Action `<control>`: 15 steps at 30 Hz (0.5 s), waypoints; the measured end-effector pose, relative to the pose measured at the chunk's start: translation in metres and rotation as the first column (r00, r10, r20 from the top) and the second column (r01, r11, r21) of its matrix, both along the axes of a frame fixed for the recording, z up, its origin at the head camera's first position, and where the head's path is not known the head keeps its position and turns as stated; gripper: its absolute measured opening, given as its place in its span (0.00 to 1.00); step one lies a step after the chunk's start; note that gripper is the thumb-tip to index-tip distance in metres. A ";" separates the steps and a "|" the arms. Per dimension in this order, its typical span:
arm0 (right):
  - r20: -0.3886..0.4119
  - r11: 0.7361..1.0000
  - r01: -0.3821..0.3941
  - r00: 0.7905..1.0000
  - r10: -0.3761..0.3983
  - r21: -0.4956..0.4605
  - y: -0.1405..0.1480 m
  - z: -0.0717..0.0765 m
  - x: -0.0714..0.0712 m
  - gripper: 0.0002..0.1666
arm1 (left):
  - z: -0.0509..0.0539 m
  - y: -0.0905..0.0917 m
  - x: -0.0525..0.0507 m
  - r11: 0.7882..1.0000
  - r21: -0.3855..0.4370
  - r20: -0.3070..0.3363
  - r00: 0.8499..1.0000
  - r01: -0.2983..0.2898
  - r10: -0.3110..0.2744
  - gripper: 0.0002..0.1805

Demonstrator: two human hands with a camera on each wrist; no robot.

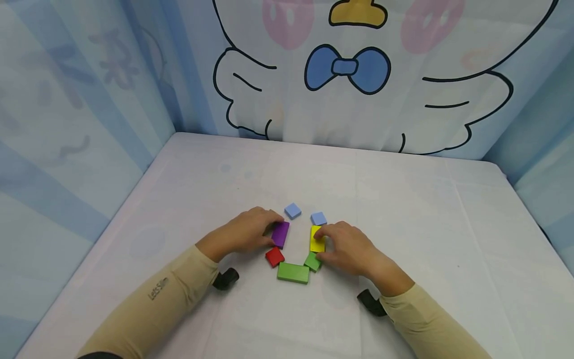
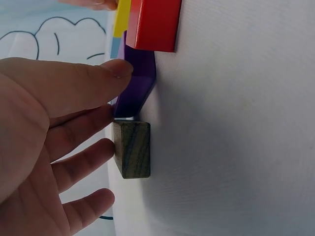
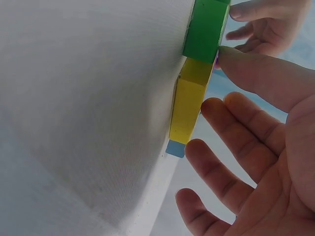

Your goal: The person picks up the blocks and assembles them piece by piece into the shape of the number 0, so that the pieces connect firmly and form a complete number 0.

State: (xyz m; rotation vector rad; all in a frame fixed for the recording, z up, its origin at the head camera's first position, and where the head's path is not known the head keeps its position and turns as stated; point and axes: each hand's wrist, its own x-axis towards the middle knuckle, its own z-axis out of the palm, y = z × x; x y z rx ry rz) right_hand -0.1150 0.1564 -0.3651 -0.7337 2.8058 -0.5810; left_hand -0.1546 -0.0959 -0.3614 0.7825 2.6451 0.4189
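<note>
In the head view my left hand (image 1: pixel 251 230) is at the left side of a purple block (image 1: pixel 280 234), pinching it between thumb and index finger. In the left wrist view the thumb lies against the purple block (image 2: pixel 138 81), and the other fingers are spread. My right hand (image 1: pixel 352 249) has its index fingertip on a yellow block (image 1: pixel 315 244). Its thumb touches a small green block (image 1: pixel 313 262), and its remaining fingers look loosely spread in the right wrist view.
A red block (image 1: pixel 275 257) and a long green block (image 1: pixel 293 272) lie at the near side of the blocks' ring-like outline. Two light blue blocks, one on the left (image 1: pixel 293 211) and one on the right (image 1: pixel 319 218), lie at its far side. Printed curtains surround the white table (image 1: pixel 403 199).
</note>
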 end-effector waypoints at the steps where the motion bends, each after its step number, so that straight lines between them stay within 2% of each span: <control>1: 0.001 1.000 0.000 1.000 0.000 -0.001 0.000 0.000 0.000 0.19 | 0.000 0.000 0.000 1.000 -0.005 0.001 1.000 -0.006 0.006 0.31; 6: 0.005 1.000 0.000 1.000 0.000 0.001 0.000 0.000 0.000 0.19 | 0.001 -0.002 0.000 0.999 -0.021 0.000 1.000 -0.028 0.028 0.32; 15: 0.000 1.000 0.000 1.000 0.000 0.000 0.000 0.000 0.000 0.19 | 0.000 -0.006 -0.001 1.000 -0.006 -0.002 1.000 -0.012 0.012 0.31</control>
